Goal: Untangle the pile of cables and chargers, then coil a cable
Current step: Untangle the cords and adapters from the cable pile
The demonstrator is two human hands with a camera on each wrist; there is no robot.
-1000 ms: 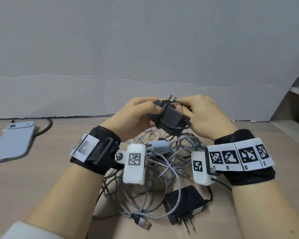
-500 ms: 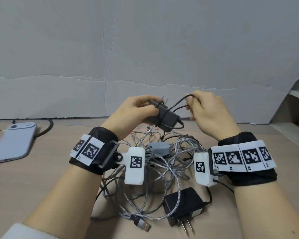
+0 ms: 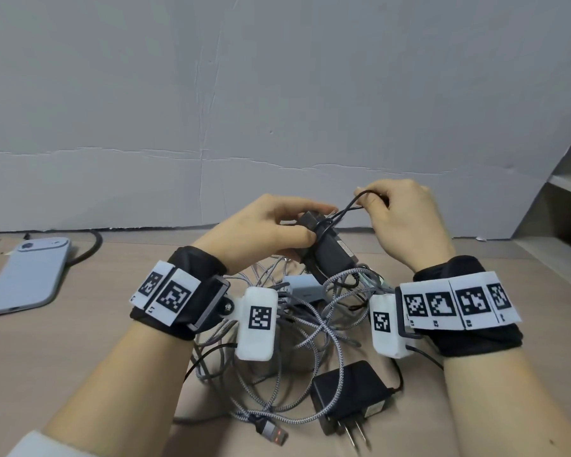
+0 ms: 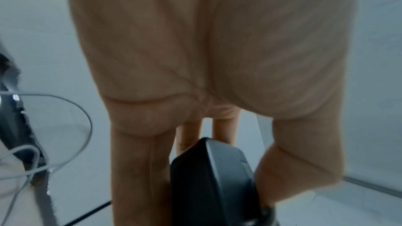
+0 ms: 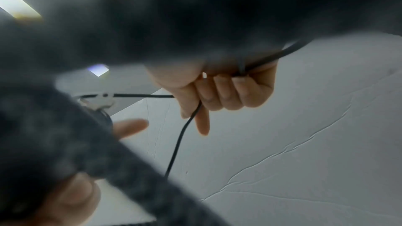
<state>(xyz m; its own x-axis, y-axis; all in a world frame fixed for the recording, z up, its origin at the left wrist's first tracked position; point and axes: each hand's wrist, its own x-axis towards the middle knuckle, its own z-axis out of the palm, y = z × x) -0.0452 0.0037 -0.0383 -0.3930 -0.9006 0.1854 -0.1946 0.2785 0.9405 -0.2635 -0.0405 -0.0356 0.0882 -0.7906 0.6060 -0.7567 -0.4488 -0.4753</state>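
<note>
I see a pale wood bench (image 3: 47, 351) running up to a grey wall (image 3: 277, 94) with a crease line across it; a shelf unit (image 3: 567, 206) stands at 3 o'clock. A grey phone (image 3: 27, 275) lies face down at 9 o'clock, just beside a thick dark cord (image 3: 93, 245). At the centre of the bench sits the pile of cables (image 3: 297, 341), braided grey leads looped over each other, with a small grey charger (image 3: 305, 286) among them, a black charger (image 3: 350, 395) at 6 o'clock with its 2 prongs toward me, and a USB plug (image 3: 274, 435) near it.

Both of my hands are raised above the pile, wrists banded in black with marker tags. My left hand (image 3: 264, 229) grips a second black adapter (image 3: 327, 255), fingers (image 4: 135, 169) and thumb curled round its body, tilted down toward 5 o'clock. My right hand (image 3: 406, 219), at 1 o'clock from it, pinches a loop of thin black cable (image 3: 353, 206) that runs back to the adapter; in the right wrist view the fingers (image 5: 226, 92) are curled round that cable (image 5: 178, 142).
</note>
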